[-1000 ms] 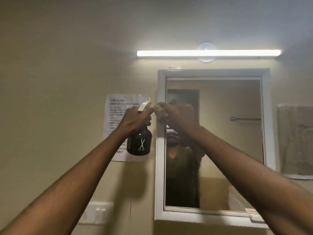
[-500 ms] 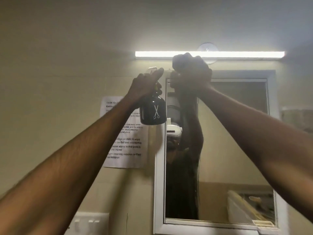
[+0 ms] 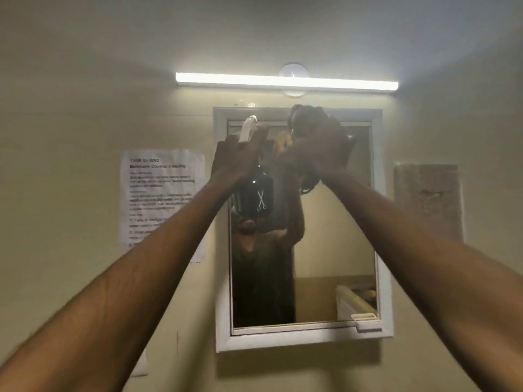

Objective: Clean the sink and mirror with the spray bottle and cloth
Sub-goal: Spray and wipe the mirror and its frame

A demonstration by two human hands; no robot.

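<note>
Head view has your right hand [image 3: 318, 145] up at the top of the mirror [image 3: 334, 250], fingers curled tight round the bunched cloth [image 3: 283, 144], a bit of which pokes out on its left side. It looks pressed to the glass just under the top frame, though the blur makes actual contact hard to call. Half a second ago that fist was higher, up over the top edge of the frame next to the light bar [image 3: 285, 82]; now it's come down onto the glass proper, so I'd say you're into the wipe stroke and not just reaching.

Your left hand [image 3: 240, 159] grips the neck of the black spray bottle [image 3: 254, 199], the one with the little scissors logo, white trigger sticking up above your fingers. It's shifted right too: it was hanging over the paper notice [image 3: 158, 199] a second ago and now sits in front of the mirror's upper left corner. There's a faint haze between the bottle and the cloth, maybe mist, can't be sure.

Sink isn't in shot at all. My guess: mirror is barely begun, top strip only, with the whole lower pane to go.
</note>
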